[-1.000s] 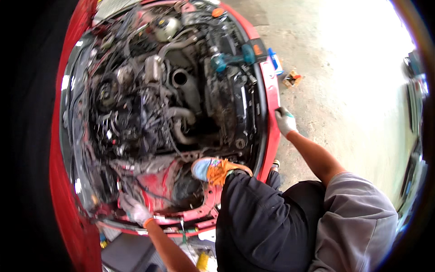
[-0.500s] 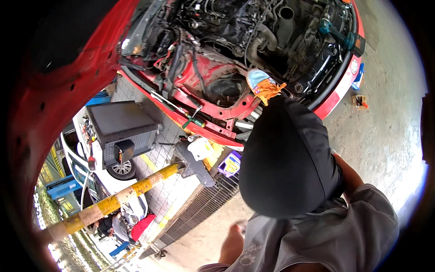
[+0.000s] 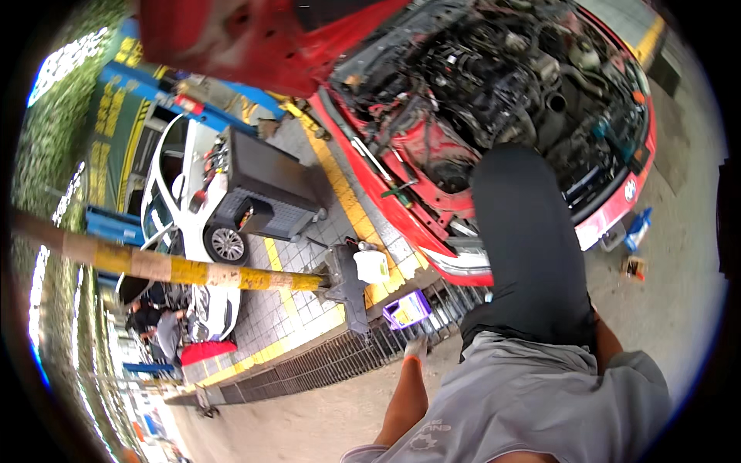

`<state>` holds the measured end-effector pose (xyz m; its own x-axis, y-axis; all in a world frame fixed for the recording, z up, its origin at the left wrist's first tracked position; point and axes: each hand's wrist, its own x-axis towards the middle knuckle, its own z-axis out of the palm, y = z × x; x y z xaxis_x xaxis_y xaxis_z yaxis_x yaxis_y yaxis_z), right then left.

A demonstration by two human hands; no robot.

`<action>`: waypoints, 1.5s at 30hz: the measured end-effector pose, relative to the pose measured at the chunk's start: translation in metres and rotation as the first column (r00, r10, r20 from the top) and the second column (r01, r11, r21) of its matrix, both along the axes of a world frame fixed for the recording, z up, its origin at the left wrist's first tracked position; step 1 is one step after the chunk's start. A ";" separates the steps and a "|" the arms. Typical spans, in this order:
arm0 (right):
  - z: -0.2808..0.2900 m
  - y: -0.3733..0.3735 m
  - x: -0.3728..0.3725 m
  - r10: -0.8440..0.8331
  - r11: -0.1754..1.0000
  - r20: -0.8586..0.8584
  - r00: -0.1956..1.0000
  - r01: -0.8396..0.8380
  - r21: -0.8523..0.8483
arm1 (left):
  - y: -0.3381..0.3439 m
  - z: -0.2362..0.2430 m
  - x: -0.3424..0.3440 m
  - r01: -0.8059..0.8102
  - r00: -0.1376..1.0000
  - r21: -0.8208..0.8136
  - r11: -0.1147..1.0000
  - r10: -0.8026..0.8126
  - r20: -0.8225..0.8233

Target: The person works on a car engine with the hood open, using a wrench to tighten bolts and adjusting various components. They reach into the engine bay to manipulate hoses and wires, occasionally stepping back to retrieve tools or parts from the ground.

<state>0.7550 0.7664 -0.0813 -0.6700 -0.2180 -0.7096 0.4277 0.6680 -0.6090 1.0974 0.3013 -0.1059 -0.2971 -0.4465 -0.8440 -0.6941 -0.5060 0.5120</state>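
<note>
My left hand (image 3: 417,349), in a pale glove with an orange cuff, hangs at my side above a metal drain grate (image 3: 324,363); it is too small to tell whether it holds anything. The right hand is out of sight; only a bit of that forearm (image 3: 606,339) shows behind my grey shirt (image 3: 540,401). My black trouser leg (image 3: 532,247) reaches up against the front of a red car (image 3: 617,208). The car's engine bay (image 3: 540,85) is open, with the hood (image 3: 255,38) raised.
A purple box (image 3: 407,309) and a white container (image 3: 372,266) lie on the paving by the grate. A black tool cart (image 3: 270,193) stands before a white car (image 3: 177,201). A yellow barrier pole (image 3: 177,270) crosses left. A blue container (image 3: 637,228) sits by the bumper.
The view has swung left, away from the engine bay. My hands have left the car's edges; the left one now hangs at my side and the right one is gone from view.
</note>
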 end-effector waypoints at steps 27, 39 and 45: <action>-0.016 0.285 0.227 -0.684 0.574 0.498 0.533 0.815 -0.084 | 0.076 -0.030 0.134 0.088 0.948 0.137 0.987 -0.125 0.292; 0.116 0.264 0.325 -0.809 0.587 -0.183 0.559 0.781 -0.212 | 0.159 0.038 0.049 0.522 0.853 -0.079 0.849 -0.519 0.052; -0.070 0.365 0.597 -0.910 -0.013 0.399 -0.116 0.968 0.250 | 0.233 0.105 -0.072 0.545 0.818 -0.247 0.801 -0.573 -0.054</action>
<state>1.3517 1.1316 -0.1516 0.0244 0.3177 -0.9479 0.7326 -0.6509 -0.1992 1.0257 0.5341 -0.0004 -0.6423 -0.3328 -0.6904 -0.7488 0.0803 0.6579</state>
